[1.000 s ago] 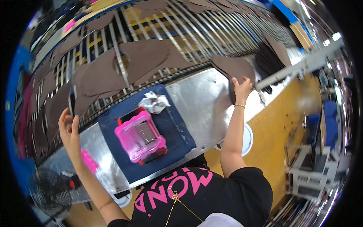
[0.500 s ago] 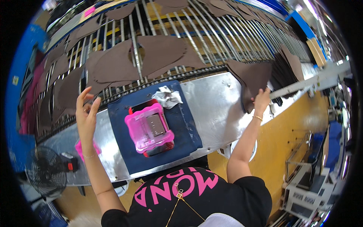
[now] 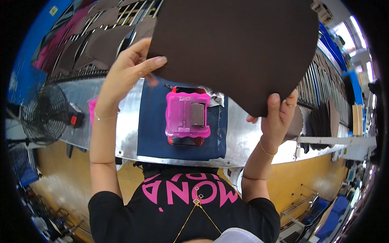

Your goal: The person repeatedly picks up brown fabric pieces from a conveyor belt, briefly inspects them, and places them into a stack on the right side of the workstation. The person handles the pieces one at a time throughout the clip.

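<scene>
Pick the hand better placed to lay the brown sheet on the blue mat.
Probably right. The right hand grips the brown sheet at its low edge, just above the blue mat. The left hand holds the higher edge, out over the mat's side.

Yellow floor [image 3: 300,182], black fan [image 3: 40,113]

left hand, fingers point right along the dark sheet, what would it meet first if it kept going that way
Probably only more of the brown sheet it already pinches: the left hand points along its lower edge. Past that, the right hand holds the far corner, though depth is unclear.
</scene>
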Available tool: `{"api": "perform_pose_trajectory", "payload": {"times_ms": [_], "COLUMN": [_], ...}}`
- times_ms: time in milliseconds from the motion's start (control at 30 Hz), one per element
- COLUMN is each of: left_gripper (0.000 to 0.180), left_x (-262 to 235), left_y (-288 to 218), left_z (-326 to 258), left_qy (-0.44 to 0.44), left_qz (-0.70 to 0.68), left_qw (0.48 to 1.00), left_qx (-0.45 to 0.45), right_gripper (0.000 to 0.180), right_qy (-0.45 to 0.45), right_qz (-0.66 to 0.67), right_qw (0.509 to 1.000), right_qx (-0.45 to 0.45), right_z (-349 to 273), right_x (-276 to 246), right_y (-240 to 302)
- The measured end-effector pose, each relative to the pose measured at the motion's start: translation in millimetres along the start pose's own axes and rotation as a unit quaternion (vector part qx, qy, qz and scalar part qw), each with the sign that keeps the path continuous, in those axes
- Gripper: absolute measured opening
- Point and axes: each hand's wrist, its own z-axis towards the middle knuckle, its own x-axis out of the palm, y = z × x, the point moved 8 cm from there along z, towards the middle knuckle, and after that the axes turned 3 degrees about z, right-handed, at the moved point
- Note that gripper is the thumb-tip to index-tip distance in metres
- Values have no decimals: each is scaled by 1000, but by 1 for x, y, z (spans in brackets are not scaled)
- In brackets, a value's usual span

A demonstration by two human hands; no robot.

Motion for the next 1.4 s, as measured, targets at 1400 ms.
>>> {"api": "perform_pose_trajectory", "payload": {"times_ms": [1400], "left_gripper": [15], "left_x": [178], "left_y": [-89], "left_z": [46], "left_qy": [66], "left_qz": [406], "left_qw": [801], "left_qx": [435], "right_gripper": [15], "right_qy": [-286], "right_qz": [-401], "right_qw": [870], "right_qx": [-32], "right_z": [-88], "right_x": [-178], "right_y": [92]}}
